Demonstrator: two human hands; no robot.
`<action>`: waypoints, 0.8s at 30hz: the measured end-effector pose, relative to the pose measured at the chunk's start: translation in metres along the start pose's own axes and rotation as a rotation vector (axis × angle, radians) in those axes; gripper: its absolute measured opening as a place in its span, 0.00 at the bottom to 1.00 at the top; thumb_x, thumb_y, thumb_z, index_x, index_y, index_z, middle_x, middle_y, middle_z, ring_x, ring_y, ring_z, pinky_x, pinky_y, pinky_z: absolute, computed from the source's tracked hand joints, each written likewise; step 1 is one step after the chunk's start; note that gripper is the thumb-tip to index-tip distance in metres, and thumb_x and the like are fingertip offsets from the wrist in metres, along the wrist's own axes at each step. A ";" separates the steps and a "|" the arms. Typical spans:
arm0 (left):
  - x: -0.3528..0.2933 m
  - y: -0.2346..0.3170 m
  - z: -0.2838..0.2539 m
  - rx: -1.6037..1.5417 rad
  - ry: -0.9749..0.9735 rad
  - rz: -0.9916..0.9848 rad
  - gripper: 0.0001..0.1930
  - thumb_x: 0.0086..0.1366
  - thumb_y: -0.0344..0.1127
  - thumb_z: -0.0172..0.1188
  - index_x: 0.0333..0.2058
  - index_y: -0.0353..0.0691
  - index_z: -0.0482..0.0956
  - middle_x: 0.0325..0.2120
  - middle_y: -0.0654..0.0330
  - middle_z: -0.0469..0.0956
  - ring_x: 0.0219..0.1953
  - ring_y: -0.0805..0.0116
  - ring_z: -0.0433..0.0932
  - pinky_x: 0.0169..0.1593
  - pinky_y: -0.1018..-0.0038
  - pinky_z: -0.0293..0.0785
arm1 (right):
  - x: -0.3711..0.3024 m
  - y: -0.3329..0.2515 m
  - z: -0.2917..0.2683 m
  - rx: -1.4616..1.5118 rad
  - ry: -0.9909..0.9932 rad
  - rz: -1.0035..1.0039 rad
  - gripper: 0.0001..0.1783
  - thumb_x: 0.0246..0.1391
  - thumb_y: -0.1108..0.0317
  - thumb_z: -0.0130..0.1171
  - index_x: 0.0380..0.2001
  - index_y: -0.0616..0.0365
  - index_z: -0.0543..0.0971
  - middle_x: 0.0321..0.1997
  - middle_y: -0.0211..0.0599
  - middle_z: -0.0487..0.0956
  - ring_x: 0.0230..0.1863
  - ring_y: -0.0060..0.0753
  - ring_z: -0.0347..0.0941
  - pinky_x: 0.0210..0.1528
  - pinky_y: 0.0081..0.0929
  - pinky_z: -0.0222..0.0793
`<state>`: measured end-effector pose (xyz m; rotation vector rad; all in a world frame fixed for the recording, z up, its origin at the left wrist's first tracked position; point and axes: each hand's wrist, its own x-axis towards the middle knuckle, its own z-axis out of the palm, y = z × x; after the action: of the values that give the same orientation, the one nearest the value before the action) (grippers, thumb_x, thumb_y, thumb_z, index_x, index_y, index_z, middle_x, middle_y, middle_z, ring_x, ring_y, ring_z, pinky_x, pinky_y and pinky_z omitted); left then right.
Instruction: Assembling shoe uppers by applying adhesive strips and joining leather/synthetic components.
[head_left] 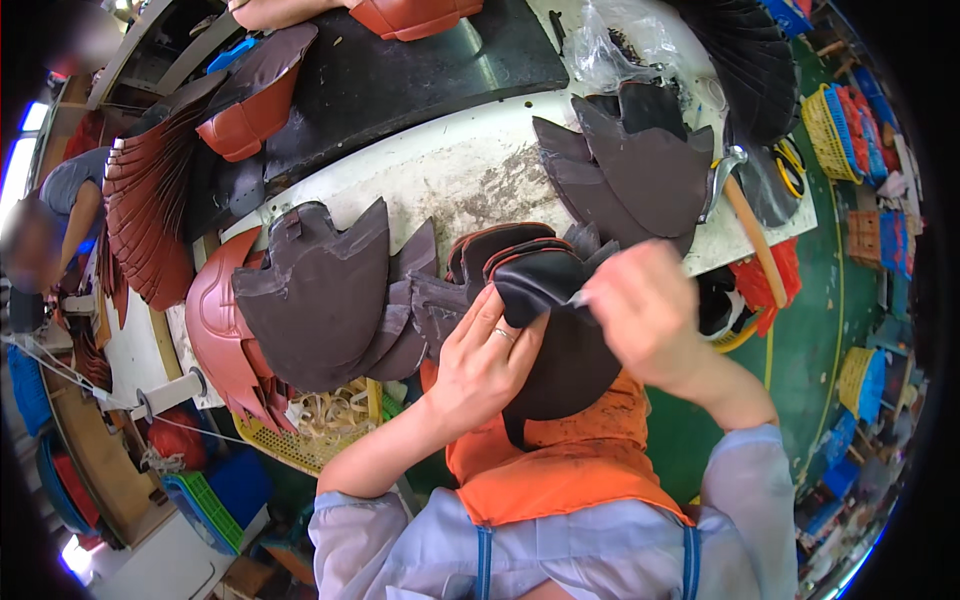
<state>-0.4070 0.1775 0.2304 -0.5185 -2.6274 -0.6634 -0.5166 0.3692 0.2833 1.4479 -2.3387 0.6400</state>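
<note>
Over my lap, my left hand (pixel 490 360) grips the edge of a glossy black leather piece (pixel 540 280), with fingers along its near side. Folded dark layers with reddish edges lie just behind it. Below hangs a dark brown leather panel (pixel 567 372), against my orange apron (pixel 560 480). At the right of the black piece, my right hand (pixel 645 315) is blurred, its fingers curled in. Something small and pale shows at its fingertips, too smeared to name. Dark brown panels (pixel 315 300) are stacked to the left, and more dark panels (pixel 650 170) lie at the far right.
A hammer (pixel 755 235) and yellow-handled scissors (pixel 790 168) lie at the white table's (pixel 480 185) right end. Behind are a black slab (pixel 430 90) and plastic bag (pixel 625 40). Red-brown pieces (pixel 220 335) lie left, above a yellow basket (pixel 290 445). Another person (pixel 75 195) bends at far left.
</note>
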 end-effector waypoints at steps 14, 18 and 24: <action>-0.025 0.001 0.019 -0.084 0.300 -0.113 0.22 0.50 0.21 0.67 0.48 0.33 0.82 0.52 0.41 0.74 0.47 0.44 0.82 0.44 0.61 0.85 | -0.008 -0.005 0.031 0.152 -0.016 -0.135 0.12 0.48 0.73 0.65 0.36 0.67 0.82 0.45 0.45 0.82 0.47 0.45 0.81 0.52 0.39 0.81; -0.012 -0.003 0.014 -0.060 0.368 -0.006 0.24 0.54 0.20 0.66 0.53 0.33 0.79 0.56 0.38 0.73 0.44 0.46 0.82 0.41 0.63 0.84 | -0.013 -0.007 0.037 0.141 -0.017 -0.111 0.12 0.48 0.75 0.65 0.37 0.69 0.82 0.49 0.48 0.82 0.50 0.48 0.81 0.53 0.41 0.81; -0.011 0.001 0.003 0.027 0.087 -0.199 0.30 0.54 0.21 0.63 0.58 0.31 0.74 0.56 0.49 0.80 0.50 0.48 0.79 0.55 0.59 0.76 | -0.012 -0.010 0.035 0.112 -0.107 -0.096 0.11 0.48 0.75 0.65 0.37 0.68 0.82 0.51 0.48 0.82 0.52 0.47 0.81 0.55 0.40 0.81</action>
<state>-0.3980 0.1777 0.2234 -0.2163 -2.6229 -0.6924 -0.5035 0.3557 0.2500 1.6714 -2.3285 0.6939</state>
